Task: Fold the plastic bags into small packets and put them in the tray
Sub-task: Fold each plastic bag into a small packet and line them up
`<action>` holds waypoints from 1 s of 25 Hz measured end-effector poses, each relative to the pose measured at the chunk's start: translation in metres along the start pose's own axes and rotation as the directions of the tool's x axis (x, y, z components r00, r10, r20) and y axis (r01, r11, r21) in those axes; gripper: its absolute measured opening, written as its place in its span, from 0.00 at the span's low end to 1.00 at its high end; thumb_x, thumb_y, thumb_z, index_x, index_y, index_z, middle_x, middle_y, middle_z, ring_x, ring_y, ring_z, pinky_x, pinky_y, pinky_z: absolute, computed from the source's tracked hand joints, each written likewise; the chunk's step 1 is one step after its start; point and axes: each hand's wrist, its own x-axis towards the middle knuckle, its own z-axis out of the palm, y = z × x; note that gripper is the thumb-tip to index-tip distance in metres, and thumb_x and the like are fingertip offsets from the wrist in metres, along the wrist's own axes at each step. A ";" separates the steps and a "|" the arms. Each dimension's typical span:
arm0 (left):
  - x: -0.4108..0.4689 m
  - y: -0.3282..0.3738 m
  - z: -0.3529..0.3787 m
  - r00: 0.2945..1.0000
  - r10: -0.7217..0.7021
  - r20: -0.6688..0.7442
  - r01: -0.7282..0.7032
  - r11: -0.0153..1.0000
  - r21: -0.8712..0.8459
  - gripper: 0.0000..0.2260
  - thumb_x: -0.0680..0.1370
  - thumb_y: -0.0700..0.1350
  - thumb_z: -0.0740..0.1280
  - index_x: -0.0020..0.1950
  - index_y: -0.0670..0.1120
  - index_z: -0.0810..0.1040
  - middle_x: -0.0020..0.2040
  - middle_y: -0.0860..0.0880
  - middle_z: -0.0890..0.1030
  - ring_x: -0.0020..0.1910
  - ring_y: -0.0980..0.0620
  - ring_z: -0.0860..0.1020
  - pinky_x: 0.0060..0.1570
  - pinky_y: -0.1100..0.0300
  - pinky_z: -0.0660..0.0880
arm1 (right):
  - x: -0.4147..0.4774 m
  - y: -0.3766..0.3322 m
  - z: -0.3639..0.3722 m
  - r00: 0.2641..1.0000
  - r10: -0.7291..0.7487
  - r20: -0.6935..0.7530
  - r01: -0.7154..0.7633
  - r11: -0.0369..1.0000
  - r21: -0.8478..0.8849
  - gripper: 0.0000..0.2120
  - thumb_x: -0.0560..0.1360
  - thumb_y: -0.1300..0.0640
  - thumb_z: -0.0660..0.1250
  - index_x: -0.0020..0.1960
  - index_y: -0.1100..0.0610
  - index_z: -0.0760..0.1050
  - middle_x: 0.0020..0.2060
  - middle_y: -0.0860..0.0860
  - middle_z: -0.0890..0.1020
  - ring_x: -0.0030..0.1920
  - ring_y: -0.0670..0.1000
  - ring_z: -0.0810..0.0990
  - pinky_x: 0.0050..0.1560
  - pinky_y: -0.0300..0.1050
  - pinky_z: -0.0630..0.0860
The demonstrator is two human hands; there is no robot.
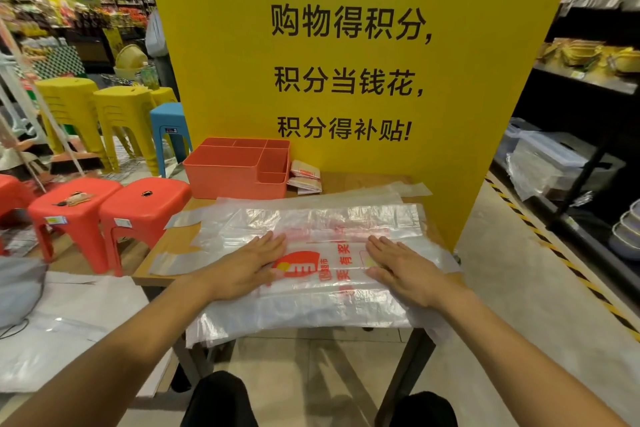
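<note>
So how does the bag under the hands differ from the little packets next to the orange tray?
The bag lies spread flat over the front of the table; the packets are folded small, piled at the back beside the tray. The left hand and right hand press flat on the bag; nothing touches the packets. Both are clear plastic with red print.

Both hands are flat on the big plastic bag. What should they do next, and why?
Probably fold the plastic bag over lengthwise: it lies spread wide and unfolded under the flat left hand and right hand, while small packets lie beside the orange tray.
</note>
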 end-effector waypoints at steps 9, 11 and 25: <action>-0.030 -0.012 -0.013 0.943 0.168 -0.287 -0.034 0.908 0.417 0.29 0.84 0.66 0.41 0.65 0.56 0.77 0.59 0.54 0.84 0.50 0.49 0.84 0.48 0.52 0.79 | -0.005 -0.005 -0.022 0.988 0.020 -0.154 -0.054 0.974 -0.220 0.36 0.77 0.26 0.47 0.71 0.45 0.73 0.72 0.41 0.70 0.61 0.49 0.80 0.54 0.48 0.79; -0.029 -0.005 -0.027 0.965 0.107 -0.239 0.010 0.897 0.443 0.19 0.86 0.59 0.48 0.68 0.56 0.73 0.55 0.50 0.85 0.51 0.47 0.83 0.49 0.52 0.75 | -0.003 -0.002 -0.024 0.980 -0.018 -0.199 -0.024 0.978 -0.208 0.21 0.82 0.35 0.54 0.64 0.43 0.77 0.62 0.41 0.78 0.55 0.46 0.81 0.48 0.44 0.78; 0.010 -0.024 -0.081 0.991 -0.100 -0.086 0.100 0.995 -0.011 0.03 0.83 0.50 0.67 0.51 0.55 0.80 0.47 0.60 0.80 0.46 0.56 0.77 0.44 0.62 0.71 | 0.023 0.021 -0.070 0.965 0.220 -0.140 -0.224 0.975 -0.013 0.16 0.82 0.36 0.60 0.60 0.45 0.74 0.43 0.42 0.84 0.45 0.46 0.83 0.39 0.46 0.74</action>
